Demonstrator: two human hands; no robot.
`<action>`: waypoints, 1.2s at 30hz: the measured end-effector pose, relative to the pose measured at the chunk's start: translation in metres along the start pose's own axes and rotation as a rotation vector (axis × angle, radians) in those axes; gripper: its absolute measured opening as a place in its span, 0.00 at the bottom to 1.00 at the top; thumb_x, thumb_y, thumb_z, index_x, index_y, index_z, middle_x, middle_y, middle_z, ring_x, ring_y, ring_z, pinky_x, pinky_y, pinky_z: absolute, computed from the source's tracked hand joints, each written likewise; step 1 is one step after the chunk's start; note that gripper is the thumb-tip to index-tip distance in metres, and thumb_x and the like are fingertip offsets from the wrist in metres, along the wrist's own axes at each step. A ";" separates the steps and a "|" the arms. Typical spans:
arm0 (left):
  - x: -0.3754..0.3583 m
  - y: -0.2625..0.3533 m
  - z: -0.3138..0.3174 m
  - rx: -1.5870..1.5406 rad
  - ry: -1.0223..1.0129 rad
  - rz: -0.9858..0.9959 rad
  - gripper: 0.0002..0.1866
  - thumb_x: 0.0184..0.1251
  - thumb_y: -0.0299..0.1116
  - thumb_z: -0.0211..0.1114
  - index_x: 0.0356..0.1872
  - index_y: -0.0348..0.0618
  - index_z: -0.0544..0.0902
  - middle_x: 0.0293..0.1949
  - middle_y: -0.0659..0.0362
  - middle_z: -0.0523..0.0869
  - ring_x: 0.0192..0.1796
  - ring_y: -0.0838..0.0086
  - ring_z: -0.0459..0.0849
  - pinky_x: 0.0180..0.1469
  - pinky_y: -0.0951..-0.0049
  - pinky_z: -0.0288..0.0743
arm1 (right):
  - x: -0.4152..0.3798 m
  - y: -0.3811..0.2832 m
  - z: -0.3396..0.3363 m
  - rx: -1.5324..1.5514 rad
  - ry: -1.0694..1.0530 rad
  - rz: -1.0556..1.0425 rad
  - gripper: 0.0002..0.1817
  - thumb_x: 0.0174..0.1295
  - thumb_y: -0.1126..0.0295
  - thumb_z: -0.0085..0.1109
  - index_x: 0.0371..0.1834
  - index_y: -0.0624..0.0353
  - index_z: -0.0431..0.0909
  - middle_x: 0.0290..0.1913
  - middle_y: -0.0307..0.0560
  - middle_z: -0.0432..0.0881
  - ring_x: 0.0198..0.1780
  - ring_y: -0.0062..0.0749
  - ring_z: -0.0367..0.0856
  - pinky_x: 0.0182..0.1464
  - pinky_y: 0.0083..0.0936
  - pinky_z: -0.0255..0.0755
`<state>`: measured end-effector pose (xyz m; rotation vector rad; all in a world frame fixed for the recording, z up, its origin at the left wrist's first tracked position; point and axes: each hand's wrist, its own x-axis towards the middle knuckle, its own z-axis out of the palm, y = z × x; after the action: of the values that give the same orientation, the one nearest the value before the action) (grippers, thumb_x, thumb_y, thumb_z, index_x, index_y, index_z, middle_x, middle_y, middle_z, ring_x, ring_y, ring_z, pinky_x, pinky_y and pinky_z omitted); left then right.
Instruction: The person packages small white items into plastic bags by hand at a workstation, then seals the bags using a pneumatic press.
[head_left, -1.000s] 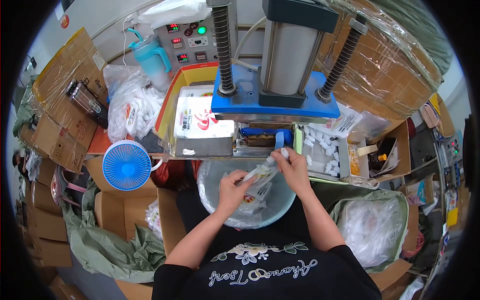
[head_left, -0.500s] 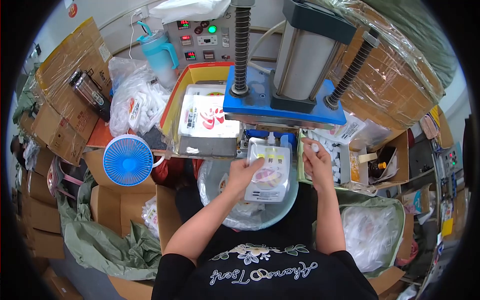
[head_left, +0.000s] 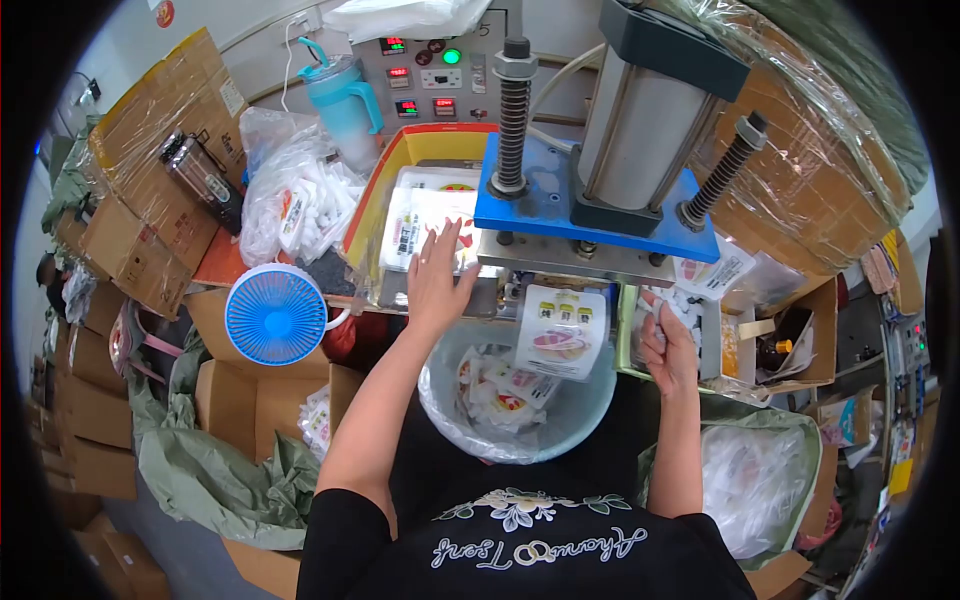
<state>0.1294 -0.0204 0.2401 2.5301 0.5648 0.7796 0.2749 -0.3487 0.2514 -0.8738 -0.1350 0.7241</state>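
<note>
My left hand reaches over a stack of printed white pouches in a yellow box with a red rim, its fingers spread and empty. Under the press, a printed pouch hangs by its top edge, clear of both hands. My right hand is at a green-edged box of small white pieces, fingers curled together; what they hold, if anything, cannot be made out. Below the hanging pouch is a lined tub with more pouches inside.
A blue fan stands at the left, near a bag of white spouted pouches and a turquoise jug. Open cartons flank my legs. A box with a small bottle is at the right.
My left hand has let go of the pouch and moved up and left to the stack. The pouch now hangs under the press. My right hand remains near the white pieces.
</note>
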 end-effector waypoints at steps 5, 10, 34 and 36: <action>-0.066 0.011 -0.017 0.166 -0.071 0.121 0.35 0.57 0.47 0.68 0.67 0.50 0.70 0.68 0.57 0.68 0.73 0.60 0.61 0.72 0.48 0.45 | 0.001 -0.001 -0.002 -0.114 0.148 -0.057 0.14 0.72 0.64 0.51 0.56 0.56 0.72 0.25 0.35 0.71 0.14 0.09 0.53 0.13 0.08 0.44; -0.058 0.017 -0.043 -0.166 0.206 0.011 0.04 0.54 0.26 0.69 0.31 0.42 0.87 0.30 0.55 0.86 0.39 0.63 0.83 0.53 0.63 0.69 | -0.005 -0.003 0.018 -0.312 0.100 -0.071 0.09 0.70 0.67 0.53 0.50 0.57 0.75 0.25 0.34 0.72 0.14 0.07 0.53 0.13 0.08 0.44; -0.071 0.080 0.033 -1.026 -0.405 -0.577 0.16 0.63 0.37 0.68 0.34 0.29 0.86 0.29 0.56 0.88 0.30 0.77 0.84 0.32 0.75 0.75 | -0.008 0.013 0.062 -1.026 -0.121 -0.363 0.18 0.66 0.72 0.56 0.59 0.59 0.73 0.25 0.35 0.75 0.26 0.13 0.70 0.29 0.16 0.61; -0.058 0.094 0.031 -1.229 -0.423 -0.675 0.15 0.63 0.35 0.68 0.38 0.28 0.85 0.33 0.54 0.88 0.33 0.75 0.85 0.34 0.74 0.77 | -0.009 -0.005 0.056 -0.907 0.014 -0.155 0.18 0.66 0.72 0.56 0.59 0.57 0.73 0.27 0.34 0.75 0.23 0.12 0.66 0.28 0.15 0.59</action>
<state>0.1274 -0.1346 0.2400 1.1790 0.5007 0.1731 0.2487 -0.3205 0.2931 -1.7075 -0.5391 0.4950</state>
